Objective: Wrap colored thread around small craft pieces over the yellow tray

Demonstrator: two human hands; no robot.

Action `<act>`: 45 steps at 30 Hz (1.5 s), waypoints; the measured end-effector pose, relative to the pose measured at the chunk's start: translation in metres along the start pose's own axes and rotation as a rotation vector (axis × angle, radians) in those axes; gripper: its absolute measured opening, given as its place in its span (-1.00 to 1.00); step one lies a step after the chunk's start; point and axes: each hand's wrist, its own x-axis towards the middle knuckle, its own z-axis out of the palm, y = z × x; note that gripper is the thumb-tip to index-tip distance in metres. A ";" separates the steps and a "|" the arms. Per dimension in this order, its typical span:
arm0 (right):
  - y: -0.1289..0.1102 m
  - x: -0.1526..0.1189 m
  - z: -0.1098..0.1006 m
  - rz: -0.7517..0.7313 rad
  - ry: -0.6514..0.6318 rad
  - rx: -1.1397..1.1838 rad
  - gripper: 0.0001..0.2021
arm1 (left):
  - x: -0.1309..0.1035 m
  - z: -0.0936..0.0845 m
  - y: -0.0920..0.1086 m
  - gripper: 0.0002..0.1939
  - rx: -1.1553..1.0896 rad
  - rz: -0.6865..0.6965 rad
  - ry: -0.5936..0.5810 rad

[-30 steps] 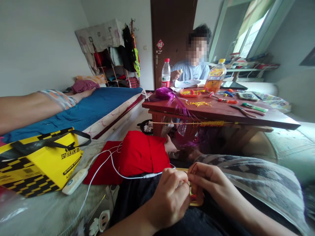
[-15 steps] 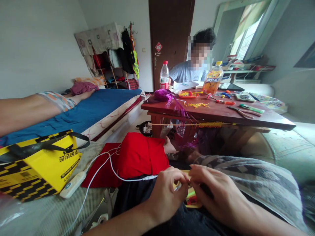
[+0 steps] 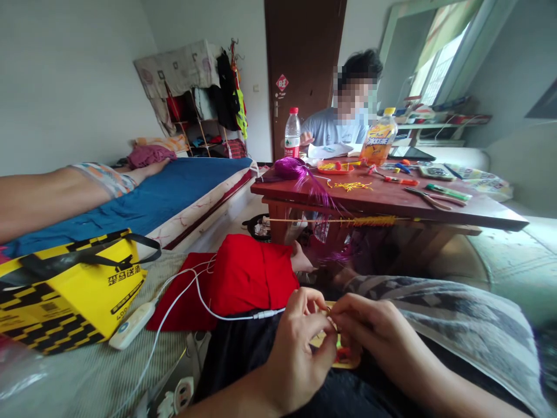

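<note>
My left hand is closed, its thumb and fingers pinched together over my lap. Against its fingertips my right hand is pinched as well. Something tiny sits between the two sets of fingertips, too small and covered to name. Beneath the hands rests a yellow tray on dark cloth, with small green and red items in it, mostly hidden by my fingers. A white cable runs over red cloth and ends beside my left hand.
A dark red table ahead bears purple strands, yellow pieces, pliers and bottles. Behind it sits another person. At left are a yellow-black bag, a white power strip and someone lying on a bed.
Both hands stay together over the tray; the left fingers have curled higher and shifted slightly right. The seated person's hand now shows raised beside the water bottle. The view has shifted slightly.
</note>
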 end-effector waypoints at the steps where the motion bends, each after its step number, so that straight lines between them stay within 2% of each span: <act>1: 0.000 0.002 0.001 0.105 -0.030 0.149 -0.71 | -0.002 -0.001 -0.002 -0.85 0.111 0.122 0.022; 3: 0.002 0.005 0.003 0.223 -0.081 0.407 -0.65 | -0.004 -0.003 -0.008 -0.85 0.297 0.372 0.029; 5: 0.004 0.009 0.004 0.279 -0.126 0.546 -0.62 | -0.005 -0.006 -0.011 -0.86 0.413 0.565 0.008; 7: 0.005 0.011 0.004 0.308 -0.151 0.582 -0.63 | -0.004 -0.009 -0.011 -0.86 0.468 0.631 -0.027; 8: 0.004 0.010 0.003 0.306 -0.150 0.571 -0.64 | -0.002 -0.010 -0.009 -0.85 0.464 0.615 -0.045; 10: 0.002 0.006 0.000 0.238 -0.107 0.439 -0.70 | 0.001 -0.010 -0.004 -0.83 0.347 0.440 -0.091; 11: 0.001 0.003 -0.002 0.135 -0.077 0.298 -0.75 | 0.003 -0.009 -0.001 -0.83 0.213 0.270 -0.123; 12: -0.001 -0.001 -0.004 -0.028 -0.046 0.115 -0.79 | 0.006 -0.008 0.000 -0.84 0.028 0.057 -0.150; 14: -0.003 -0.007 -0.010 -0.475 -0.012 -0.333 -0.80 | 0.011 -0.006 0.001 -0.87 -0.404 -0.411 -0.181; 16: -0.004 -0.012 -0.016 -0.881 0.003 -0.731 -0.75 | 0.015 -0.003 -0.001 -0.87 -0.760 -0.758 -0.198; 17: -0.005 -0.013 -0.018 -1.002 0.024 -0.855 -0.73 | 0.016 -0.001 -0.002 -0.87 -0.878 -0.859 -0.204; 18: -0.005 -0.014 -0.019 -1.059 0.041 -0.922 -0.70 | 0.016 0.000 -0.002 -0.86 -0.954 -0.919 -0.208; 20: -0.005 -0.014 -0.018 -1.056 0.069 -0.878 -0.64 | 0.015 0.000 -0.002 -0.85 -1.007 -0.929 -0.224; 22: -0.005 -0.012 -0.014 -0.900 0.095 -0.666 -0.64 | 0.011 -0.001 0.002 -0.84 -0.877 -0.759 -0.203; 23: -0.004 -0.011 -0.010 -0.739 0.098 -0.533 -0.68 | 0.009 -0.002 0.004 -0.85 -0.735 -0.622 -0.172; 26: -0.004 -0.005 -0.001 -0.104 0.040 -0.025 -0.73 | 0.001 -0.005 0.005 -0.88 -0.165 -0.097 -0.032; 28: -0.003 -0.001 0.004 0.188 -0.041 0.306 -0.69 | -0.004 -0.007 0.001 -0.85 0.146 0.242 0.014; 30: -0.002 0.003 0.007 0.298 -0.096 0.536 -0.63 | -0.006 -0.009 -0.004 -0.84 0.342 0.498 -0.005; 31: -0.001 0.004 0.008 0.321 -0.113 0.597 -0.62 | -0.007 -0.011 -0.005 -0.85 0.400 0.568 -0.028; 33: 0.001 0.004 0.008 0.335 -0.133 0.619 -0.63 | -0.005 -0.013 -0.005 -0.85 0.421 0.600 -0.074; 34: 0.001 0.002 0.007 0.321 -0.124 0.574 -0.65 | -0.003 -0.013 -0.004 -0.85 0.369 0.552 -0.096; 35: 0.000 0.000 0.006 0.276 -0.102 0.476 -0.68 | -0.001 -0.014 -0.002 -0.86 0.270 0.434 -0.115; 36: -0.001 -0.002 0.004 0.170 -0.072 0.324 -0.73 | 0.001 -0.013 0.000 -0.86 0.118 0.253 -0.140; 38: -0.005 -0.008 -0.002 -0.230 -0.013 -0.100 -0.86 | 0.006 -0.012 0.002 -0.90 -0.294 -0.236 -0.188; 40: -0.010 -0.012 -0.009 -0.719 0.022 -0.566 -0.80 | 0.009 -0.009 0.001 -0.91 -0.706 -0.698 -0.201; 41: -0.012 -0.014 -0.012 -0.907 0.029 -0.747 -0.74 | 0.010 -0.007 0.000 -0.89 -0.864 -0.850 -0.200; 42: -0.013 -0.015 -0.014 -1.023 0.046 -0.868 -0.70 | 0.011 -0.006 -0.001 -0.87 -0.976 -0.949 -0.196; 43: -0.013 -0.016 -0.015 -1.074 0.063 -0.929 -0.66 | 0.011 -0.004 -0.002 -0.85 -1.045 -1.005 -0.194; 45: -0.011 -0.016 -0.015 -1.062 0.064 -0.888 -0.61 | 0.009 -0.003 -0.002 -0.82 -1.073 -1.007 -0.214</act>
